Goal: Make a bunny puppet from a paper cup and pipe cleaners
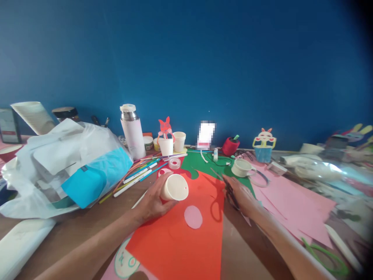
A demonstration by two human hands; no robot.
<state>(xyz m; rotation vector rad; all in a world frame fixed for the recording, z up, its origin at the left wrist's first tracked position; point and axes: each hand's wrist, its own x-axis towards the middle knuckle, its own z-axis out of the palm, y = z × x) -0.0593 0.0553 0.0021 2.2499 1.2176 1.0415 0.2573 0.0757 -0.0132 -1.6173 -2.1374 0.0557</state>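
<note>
Indoor light is moderate, leaving the wall [186,77] deep blue and hazier toward the left. Shadows fall to the left of the scissors [231,194] and the right arm [279,233], crossing the orange paper [186,249] and the tabletop [237,249], so light seems to come from the right. A screen [206,134] glows white under coarse pixelation; plastic [326,169] glares at right. Wide-angle stretch tilts the stacked cups [34,116], the right side smears, and black cuts the upper right corner.
</note>
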